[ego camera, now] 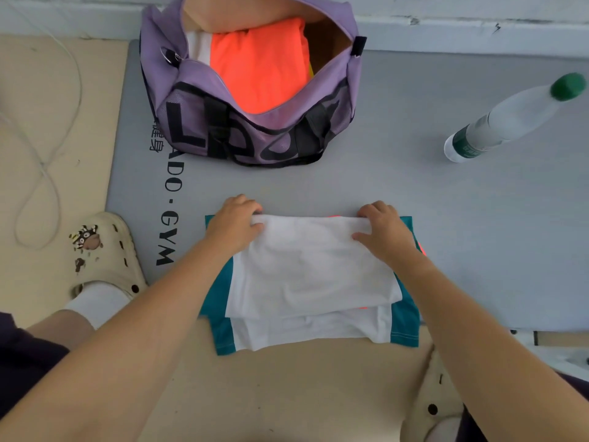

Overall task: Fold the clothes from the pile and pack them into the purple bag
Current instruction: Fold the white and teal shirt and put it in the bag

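Grey mat [414, 193] on the floor [63, 138], bearing an open purple bag [191, 122], a bottle [510, 119] lying down, and a folded shirt [312, 275].

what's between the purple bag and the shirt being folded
Only bare grey mat, seen in the head view; nothing lies between the purple bag and the white and teal shirt.

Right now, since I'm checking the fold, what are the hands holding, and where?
Both hands grip the white and teal shirt at its far folded edge: left hand at the left corner, right hand at the right.
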`<action>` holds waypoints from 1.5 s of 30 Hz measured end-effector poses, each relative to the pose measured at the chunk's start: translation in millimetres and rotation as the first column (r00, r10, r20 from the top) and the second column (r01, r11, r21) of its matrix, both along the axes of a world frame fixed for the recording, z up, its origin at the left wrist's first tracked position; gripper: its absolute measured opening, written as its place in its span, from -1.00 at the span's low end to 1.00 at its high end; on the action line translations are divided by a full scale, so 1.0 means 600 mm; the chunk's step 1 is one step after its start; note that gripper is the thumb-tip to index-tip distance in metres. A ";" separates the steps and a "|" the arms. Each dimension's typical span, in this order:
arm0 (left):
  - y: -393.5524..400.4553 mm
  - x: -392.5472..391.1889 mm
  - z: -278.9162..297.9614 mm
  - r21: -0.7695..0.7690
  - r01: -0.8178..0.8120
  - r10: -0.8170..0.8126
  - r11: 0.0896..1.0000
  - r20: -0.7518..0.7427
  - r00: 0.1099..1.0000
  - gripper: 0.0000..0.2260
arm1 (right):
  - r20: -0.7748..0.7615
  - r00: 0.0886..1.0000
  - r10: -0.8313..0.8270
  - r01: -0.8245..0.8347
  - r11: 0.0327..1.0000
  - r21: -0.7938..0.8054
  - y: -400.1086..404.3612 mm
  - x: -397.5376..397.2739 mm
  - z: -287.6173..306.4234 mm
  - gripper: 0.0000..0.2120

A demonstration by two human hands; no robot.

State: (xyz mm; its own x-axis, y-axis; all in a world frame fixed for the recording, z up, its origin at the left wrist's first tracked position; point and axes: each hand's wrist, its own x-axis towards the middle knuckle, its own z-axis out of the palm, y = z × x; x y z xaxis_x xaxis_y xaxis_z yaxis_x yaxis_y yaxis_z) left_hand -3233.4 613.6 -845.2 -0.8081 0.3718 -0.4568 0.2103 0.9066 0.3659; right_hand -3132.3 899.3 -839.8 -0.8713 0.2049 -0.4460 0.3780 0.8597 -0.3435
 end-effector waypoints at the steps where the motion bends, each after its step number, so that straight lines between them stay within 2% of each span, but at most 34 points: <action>1: 0.001 -0.002 -0.005 -0.036 0.004 -0.004 0.999 0.016 1.000 -0.76 | 0.023 1.000 0.018 -0.018 0.999 0.036 0.000 0.001 -0.005 -0.63; 5: 0.001 -0.016 -0.012 -0.143 0.030 -0.023 0.989 0.047 0.999 -0.82 | 0.064 0.996 0.061 -0.071 0.985 0.160 0.010 -0.003 -0.015 -0.69; 7: 0.000 -0.023 -0.012 -0.053 0.041 -0.037 0.998 0.064 0.997 -0.79 | 0.035 0.994 0.105 -0.109 0.984 0.140 0.019 -0.006 -0.012 -0.75; 9: -0.001 -0.028 -0.005 0.081 0.015 -0.026 0.997 0.137 0.990 -0.72 | 0.016 0.992 0.123 -0.123 0.992 0.039 0.030 -0.007 -0.004 -0.82; 11: -0.005 -0.033 0.003 0.127 0.012 -0.040 0.992 0.216 0.976 -0.69 | 0.057 0.992 0.110 -0.105 0.992 -0.073 0.044 -0.006 0.007 -0.84; 13: -0.015 -0.038 0.013 0.038 0.098 -0.104 0.994 0.221 0.970 -0.72 | 0.112 0.989 0.101 -0.089 0.990 -0.107 0.058 -0.003 0.021 -0.82; 15: -0.025 -0.040 0.030 -0.102 0.187 -0.159 0.977 0.230 0.960 -0.77 | 0.176 0.979 0.104 -0.093 0.993 -0.073 0.068 0.000 0.042 -0.82; 18: -0.027 -0.032 0.072 -0.220 0.302 -0.226 0.928 0.314 0.922 -0.66 | 0.361 0.919 0.160 -0.156 0.987 -0.041 0.070 0.005 0.088 -0.78; 22: -0.031 -0.019 0.161 -0.255 0.275 -0.119 0.927 0.495 0.861 -0.58 | 0.576 0.801 0.163 -0.111 0.986 -0.125 0.064 0.009 0.184 -0.80; 24: -0.035 -0.014 0.221 -0.252 0.253 -0.070 0.934 0.565 0.822 -0.54 | 0.623 0.769 0.146 -0.064 0.986 -0.152 0.065 0.013 0.243 -0.81; 25: -0.038 -0.013 0.252 -0.251 0.258 -0.081 0.933 0.552 0.830 -0.50 | 0.620 0.772 0.141 -0.063 0.987 -0.147 0.066 0.017 0.274 -0.77; 27: -0.043 -0.013 0.311 -0.232 0.244 -0.124 0.942 0.434 0.892 -0.45 | 0.543 0.830 0.125 -0.084 0.991 -0.101 0.066 0.022 0.333 -0.64; 30: -0.047 -0.023 0.390 -0.125 0.107 -0.088 0.986 0.145 0.985 -0.44 | 0.303 0.948 0.093 -0.097 0.995 -0.004 0.060 0.021 0.407 -0.55; 33: -0.039 -0.033 0.468 -0.096 0.070 -0.081 0.993 -0.112 0.990 -0.50 | -0.017 1.000 0.020 -0.019 0.998 0.064 0.054 0.006 0.476 -0.57; 36: -0.033 -0.044 0.543 0.059 0.010 0.015 0.998 -0.395 0.919 -0.54 | -0.368 0.920 -0.131 0.149 0.989 0.021 0.050 -0.015 0.555 -0.60; 39: -0.034 -0.042 0.598 0.230 0.037 0.114 0.972 -0.607 0.786 -0.55 | -0.580 0.790 -0.200 0.243 0.970 -0.004 0.046 -0.021 0.618 -0.59; 42: -0.033 -0.026 0.612 0.317 0.022 0.210 0.948 -0.677 0.705 -0.54 | -0.724 0.671 -0.162 0.252 0.968 0.016 0.036 -0.001 0.631 -0.57; 45: -0.031 0.007 0.562 0.327 -0.097 0.294 0.940 -0.635 0.715 -0.55 | -0.759 0.626 -0.178 0.245 0.969 -0.025 0.027 0.031 0.578 -0.62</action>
State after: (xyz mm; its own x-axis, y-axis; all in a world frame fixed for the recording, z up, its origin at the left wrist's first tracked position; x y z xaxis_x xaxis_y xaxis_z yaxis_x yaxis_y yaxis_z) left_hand -3229.2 595.0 -508.2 -0.9299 0.1904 0.3148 0.3162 0.8509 0.4196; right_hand -3113.7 915.2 -492.9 -0.8255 0.4296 0.3661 0.1933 0.8245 -0.5318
